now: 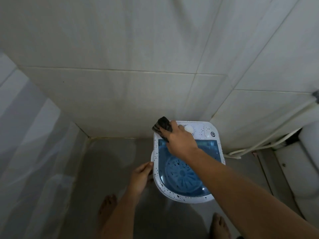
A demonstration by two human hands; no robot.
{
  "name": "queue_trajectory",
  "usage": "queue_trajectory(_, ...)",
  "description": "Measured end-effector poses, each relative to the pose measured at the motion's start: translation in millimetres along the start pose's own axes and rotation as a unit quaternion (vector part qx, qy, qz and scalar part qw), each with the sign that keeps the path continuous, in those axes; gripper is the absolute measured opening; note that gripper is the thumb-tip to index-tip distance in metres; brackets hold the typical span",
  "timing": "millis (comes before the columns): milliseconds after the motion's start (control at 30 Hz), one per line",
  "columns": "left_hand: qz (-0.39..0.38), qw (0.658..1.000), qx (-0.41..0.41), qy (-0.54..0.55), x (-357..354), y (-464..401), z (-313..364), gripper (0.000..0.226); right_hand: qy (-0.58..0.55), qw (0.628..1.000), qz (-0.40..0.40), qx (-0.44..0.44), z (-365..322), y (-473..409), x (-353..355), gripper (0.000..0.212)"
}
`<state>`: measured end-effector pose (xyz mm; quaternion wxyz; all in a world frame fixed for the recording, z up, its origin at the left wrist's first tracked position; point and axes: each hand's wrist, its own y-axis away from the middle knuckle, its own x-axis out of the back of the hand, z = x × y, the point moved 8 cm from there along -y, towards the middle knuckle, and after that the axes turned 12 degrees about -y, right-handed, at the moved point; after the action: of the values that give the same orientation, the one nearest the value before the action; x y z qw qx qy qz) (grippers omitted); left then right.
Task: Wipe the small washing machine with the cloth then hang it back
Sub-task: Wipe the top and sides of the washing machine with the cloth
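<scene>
A small white washing machine (209, 131) with dark speckles and a blue see-through lid stands on the floor against the tiled wall. My right hand (179, 140) presses a dark folded cloth (162, 125) onto the machine's back left corner, beside the white dial. My left hand (140, 177) grips the machine's left side by its rim. A blue pulsator shows through the lid.
Tiled walls (120, 92) close in behind and to the left. White hoses (269, 144) run along the floor to the right of the machine. A white fixture (307, 161) sits at the far right. My bare feet (107, 206) stand on the grey floor.
</scene>
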<state>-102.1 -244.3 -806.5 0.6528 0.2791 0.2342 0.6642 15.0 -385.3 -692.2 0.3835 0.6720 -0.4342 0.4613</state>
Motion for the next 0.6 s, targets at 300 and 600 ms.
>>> queue_trajectory(300, 0.007, 0.999, -0.032, -0.007, -1, -8, 1, 0.027, -0.114, 0.989, 0.094, -0.009, 15, -11, 35, 0.048)
queue_trajectory(600, 0.005, 0.999, -0.037, -0.016, 0, -15, -2, 0.028, 0.021, 0.998, 0.061, 0.019, -7, -3, -4, 0.037)
